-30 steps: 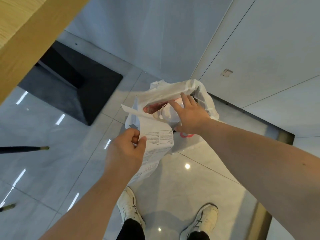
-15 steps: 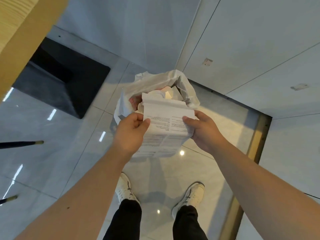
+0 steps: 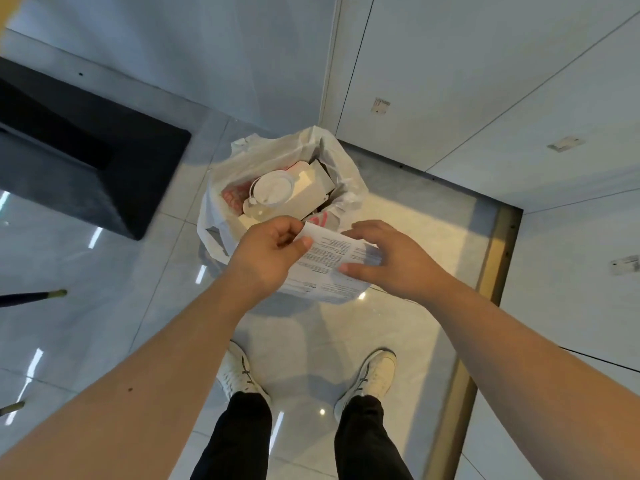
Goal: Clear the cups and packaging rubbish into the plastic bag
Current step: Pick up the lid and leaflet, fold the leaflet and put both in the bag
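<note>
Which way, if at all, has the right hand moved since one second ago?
Yes. Judged against the plastic bag, the right hand pulled back toward the person: from the bag's mouth to the printed paper in front of it.

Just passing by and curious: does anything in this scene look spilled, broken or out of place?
Nothing stands out. The plastic bag stands open on the floor with a cup lid and cartons inside, nothing spilled around it. The left hand pinches a printed paper sheet; the right hand is open at its edge.
</note>
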